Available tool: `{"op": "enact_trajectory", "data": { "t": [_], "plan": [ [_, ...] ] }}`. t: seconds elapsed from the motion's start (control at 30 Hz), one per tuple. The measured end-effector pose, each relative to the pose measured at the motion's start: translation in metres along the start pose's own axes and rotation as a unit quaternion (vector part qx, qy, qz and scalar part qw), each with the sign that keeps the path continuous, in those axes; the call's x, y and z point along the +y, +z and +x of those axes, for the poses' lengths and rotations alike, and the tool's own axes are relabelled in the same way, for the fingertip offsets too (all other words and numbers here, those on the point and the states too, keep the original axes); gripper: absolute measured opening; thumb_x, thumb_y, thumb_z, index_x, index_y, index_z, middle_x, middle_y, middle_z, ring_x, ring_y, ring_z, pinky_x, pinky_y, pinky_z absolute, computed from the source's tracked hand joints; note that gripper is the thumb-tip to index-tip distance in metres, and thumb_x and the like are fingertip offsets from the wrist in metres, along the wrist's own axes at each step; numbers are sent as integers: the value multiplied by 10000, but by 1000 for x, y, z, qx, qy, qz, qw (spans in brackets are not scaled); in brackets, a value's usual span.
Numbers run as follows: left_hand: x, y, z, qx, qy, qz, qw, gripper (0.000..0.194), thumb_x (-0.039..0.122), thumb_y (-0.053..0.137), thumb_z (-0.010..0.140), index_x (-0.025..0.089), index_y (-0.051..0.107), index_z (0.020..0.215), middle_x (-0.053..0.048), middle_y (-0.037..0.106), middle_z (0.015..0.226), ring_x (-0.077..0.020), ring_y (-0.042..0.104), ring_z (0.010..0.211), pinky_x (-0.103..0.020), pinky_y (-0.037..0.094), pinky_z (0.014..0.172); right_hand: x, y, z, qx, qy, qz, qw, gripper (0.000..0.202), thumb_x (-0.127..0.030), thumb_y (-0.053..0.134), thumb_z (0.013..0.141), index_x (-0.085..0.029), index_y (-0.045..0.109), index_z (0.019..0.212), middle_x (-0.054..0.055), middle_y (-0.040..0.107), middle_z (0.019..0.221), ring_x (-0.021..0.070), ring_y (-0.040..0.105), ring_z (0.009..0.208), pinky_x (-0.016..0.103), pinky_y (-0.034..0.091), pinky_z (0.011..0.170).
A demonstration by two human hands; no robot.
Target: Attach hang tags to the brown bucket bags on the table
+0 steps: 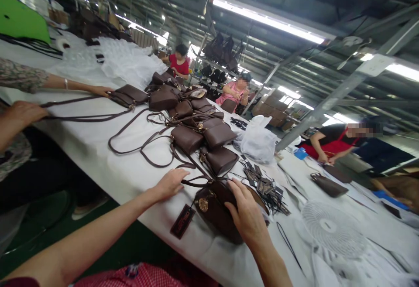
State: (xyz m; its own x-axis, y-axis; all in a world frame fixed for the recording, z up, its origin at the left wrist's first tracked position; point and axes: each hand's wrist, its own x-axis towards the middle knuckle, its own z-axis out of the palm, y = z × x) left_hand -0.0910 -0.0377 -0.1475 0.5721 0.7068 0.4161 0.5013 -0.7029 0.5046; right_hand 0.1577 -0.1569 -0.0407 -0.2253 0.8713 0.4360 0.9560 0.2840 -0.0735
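Observation:
A dark brown handbag (pixel 214 219) lies tilted on the white table edge in front of me, with a round gold charm (pixel 203 204) on its side. My right hand (pixel 245 208) grips the bag's right side, fingers over the top and thumb on the face. With its fingers curled, my left hand (pixel 170 185) holds the bag's thin strap (pixel 196 181) at the left. A dark hang tag (pixel 182 221) with red lettering rests on the table below that hand. The bag's underside is hidden.
Brown handbags (pixel 187 138) lie heaped beyond mine, straps trailing. Black tags (pixel 266 186), a clear plastic bag (pixel 260 138) and a white fan (pixel 330 226) are to the right. At the left, a co-worker's hands (pixel 24 113) hold another bag's strap; more people work farther back.

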Motion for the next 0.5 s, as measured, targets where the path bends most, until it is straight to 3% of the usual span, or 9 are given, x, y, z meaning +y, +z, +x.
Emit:
{"op": "enact_trajectory", "data": {
  "t": [0.1,0.17,0.23,0.33,0.4,0.5],
  "plan": [
    [-5,-7,-1,-37,-1,68,997,106,122,550,836,157,627,900,-82,641,887,-234,551,916,-360,382,868,-6,-2,-4,55,-24,-79,995,452,-126,487,855,-130,484,1308,172,472,1387,320,439,1264,512,418,1015],
    [-2,-20,-2,-38,4,79,996,87,156,564,862,154,642,900,-86,653,868,-236,566,890,-357,379,855,-19,-4,-1,96,-69,-102,988,396,-147,492,892,-123,502,1287,176,492,1372,320,416,1286,529,359,1059],
    [7,-39,-3,-21,4,60,998,184,175,608,847,162,648,1027,-92,669,915,-246,580,894,-354,386,851,-40,-4,11,106,-129,-82,983,361,-142,488,912,-113,505,1272,163,536,1330,286,420,1292,506,302,1109],
    [29,-76,-4,17,5,9,1000,409,168,617,834,191,557,1239,-84,669,1013,-241,595,924,-322,408,847,-77,1,40,47,-169,-41,984,424,-131,576,879,-82,477,1289,159,561,1299,270,458,1263,479,285,1133],
    [44,-101,-4,13,33,3,999,473,148,565,856,202,472,1316,-77,662,1062,-223,608,950,-291,426,835,-99,7,64,-26,-163,-31,986,426,-166,641,859,-76,501,1252,161,597,1234,270,530,1178,463,352,1090],
    [60,-133,0,-33,91,116,988,420,135,522,877,168,456,1291,-83,678,944,-223,634,843,-285,448,739,-117,13,95,-144,-147,-40,978,330,-288,588,915,-70,543,1159,165,664,1049,276,638,961,410,503,863]
  ]
}}
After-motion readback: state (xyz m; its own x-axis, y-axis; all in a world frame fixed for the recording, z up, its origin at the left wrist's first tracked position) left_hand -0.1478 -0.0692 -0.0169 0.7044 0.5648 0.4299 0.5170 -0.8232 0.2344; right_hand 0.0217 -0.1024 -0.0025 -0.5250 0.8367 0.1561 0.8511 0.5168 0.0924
